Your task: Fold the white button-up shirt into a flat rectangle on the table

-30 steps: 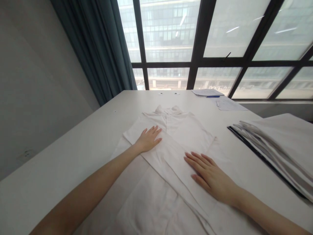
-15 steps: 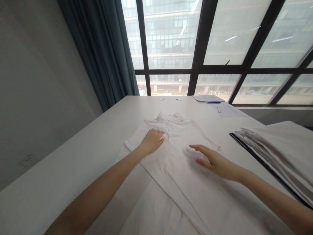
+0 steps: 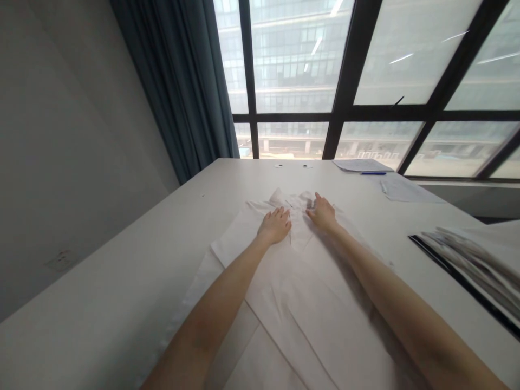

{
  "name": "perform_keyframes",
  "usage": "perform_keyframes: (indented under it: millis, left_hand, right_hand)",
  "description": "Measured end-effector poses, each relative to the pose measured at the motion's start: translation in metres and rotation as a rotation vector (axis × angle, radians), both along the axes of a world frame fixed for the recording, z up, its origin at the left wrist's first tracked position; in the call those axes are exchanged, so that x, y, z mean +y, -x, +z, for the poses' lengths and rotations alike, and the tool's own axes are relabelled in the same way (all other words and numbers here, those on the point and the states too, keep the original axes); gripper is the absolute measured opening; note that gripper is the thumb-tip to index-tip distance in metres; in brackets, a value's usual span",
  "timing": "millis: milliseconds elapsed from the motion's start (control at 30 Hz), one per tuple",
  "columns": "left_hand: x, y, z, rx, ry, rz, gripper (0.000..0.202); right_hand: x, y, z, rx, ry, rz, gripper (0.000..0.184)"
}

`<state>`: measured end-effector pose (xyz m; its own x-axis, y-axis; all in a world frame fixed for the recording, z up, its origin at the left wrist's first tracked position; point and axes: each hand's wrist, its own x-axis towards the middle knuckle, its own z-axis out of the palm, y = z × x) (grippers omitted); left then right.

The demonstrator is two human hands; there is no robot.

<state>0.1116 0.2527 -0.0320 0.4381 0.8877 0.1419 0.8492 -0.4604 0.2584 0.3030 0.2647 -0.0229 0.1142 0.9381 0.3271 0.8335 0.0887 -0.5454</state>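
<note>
- A white shirt [image 3: 300,292] lies flat on the white table [image 3: 179,238], in the middle of the scene, its near end running out past the lower edge of view between the two forearms.
- Its long axis runs from near to far, with the collar [image 3: 278,196] at the far end, pointing toward the window.
- Across the body of the shirt, a folded strip of cloth [image 3: 280,325] slants from far left to near right, crossing that long axis at an angle.
- At right, well apart from the shirt, a stack of white sheets [image 3: 479,254] with a black edge along its left side lies on the table.
- The left hand [image 3: 275,225] rests palm down on the shirt just on the near side of the collar, fingers laid out over the cloth by the front opening.
- The right hand [image 3: 322,213] is at the right side of the collar, near the left hand but apart from it; its fingers are bent, and whether they pinch the cloth I cannot tell.
- Farther off at right are a loose sheet [image 3: 412,189], a blue pen [image 3: 374,173] and more papers [image 3: 363,165].
- Beyond the table stand a dark blue curtain [image 3: 182,81] at left and the black-framed window [image 3: 292,65].
</note>
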Motion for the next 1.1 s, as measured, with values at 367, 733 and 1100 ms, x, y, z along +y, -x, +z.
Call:
perform_keyframes:
  millis: [367,733,1100]
  left_hand:
    - [0.015,0.01,-0.001,-0.418,-0.037,0.181,0.06]
    - [0.028,0.017,-0.003,-0.637,-0.101,0.248,0.082]
    - [0.018,0.014,-0.004,-0.438,-0.161,0.193,0.045]
  right_hand:
    - [0.018,-0.008,-0.008,0.215,-0.066,-0.018,0.034]
    - [0.015,-0.027,-0.012,0.516,-0.098,0.161,0.023]
    - [0.018,-0.017,-0.018,0.215,-0.241,0.089,0.014]
